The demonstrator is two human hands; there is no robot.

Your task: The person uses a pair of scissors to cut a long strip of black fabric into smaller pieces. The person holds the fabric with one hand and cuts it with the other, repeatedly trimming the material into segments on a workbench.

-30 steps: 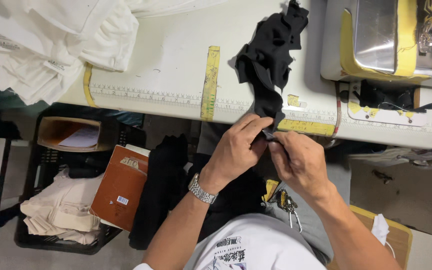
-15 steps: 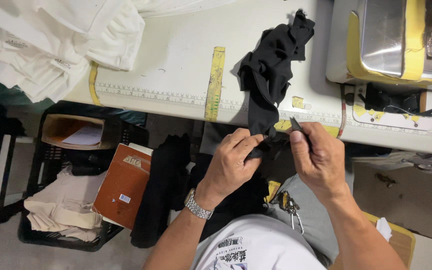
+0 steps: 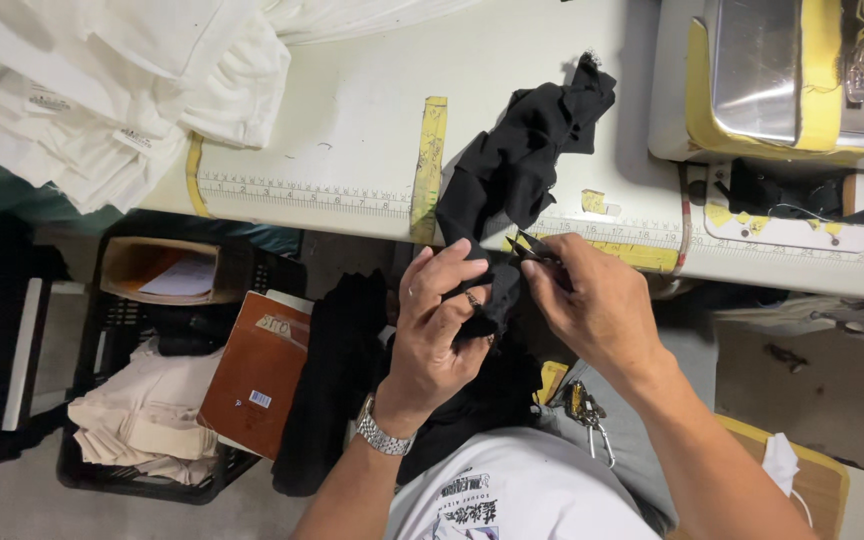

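A black fabric piece (image 3: 522,150) hangs from the white sewing table (image 3: 352,120) down over its front edge into my lap. My left hand (image 3: 442,320), with a ring and a metal wristwatch, pinches the lower part of the black fabric. My right hand (image 3: 592,300) holds small black thread snips (image 3: 534,247) whose tips touch the fabric just above my left fingers. Both hands sit close together below the table's front edge.
A sewing machine (image 3: 782,70) with yellow tape stands at the table's right. White garments (image 3: 112,90) are piled at the left. A yellow measuring strip (image 3: 430,165) crosses the table. On the floor to the left, a black crate (image 3: 142,470) holds beige cloth beside a brown box (image 3: 257,370).
My hands have risen slightly toward the table edge. My right hand has turned the snips up against the fabric, and my left hand has shifted its pinch on the cloth.
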